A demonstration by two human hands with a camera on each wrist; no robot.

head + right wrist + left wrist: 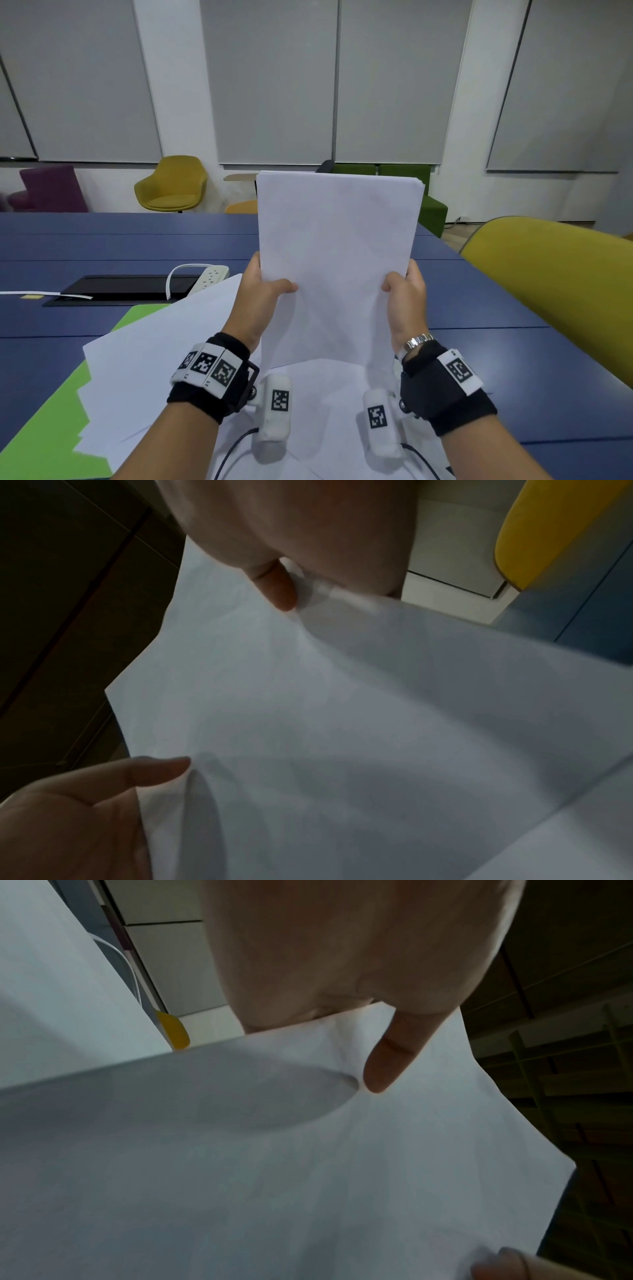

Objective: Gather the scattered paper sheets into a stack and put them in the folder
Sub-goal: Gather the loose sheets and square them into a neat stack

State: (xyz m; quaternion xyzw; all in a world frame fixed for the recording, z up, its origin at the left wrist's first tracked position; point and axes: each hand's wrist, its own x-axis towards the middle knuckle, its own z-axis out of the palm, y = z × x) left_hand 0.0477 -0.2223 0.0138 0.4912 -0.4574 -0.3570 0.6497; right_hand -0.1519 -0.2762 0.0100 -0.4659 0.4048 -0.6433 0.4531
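A stack of white paper sheets (pixel 337 253) stands upright on its lower edge in front of me. My left hand (pixel 265 291) grips its left side, thumb across the front. My right hand (pixel 404 291) grips the right side the same way. In the left wrist view my left thumb (pixel 387 1058) presses on the stack (pixel 308 1150); in the right wrist view my right thumb (pixel 277 588) lies on it (pixel 342 710). More loose white sheets (pixel 154 349) lie spread on the table beneath, overlapping a green folder (pixel 41 425) at the lower left.
The blue table (pixel 479 301) has a black cable hatch (pixel 123 286) and a white power strip (pixel 209 277) at the left. A yellow chair back (pixel 555 284) juts in at the right. Yellow, purple and green seats stand by the far wall.
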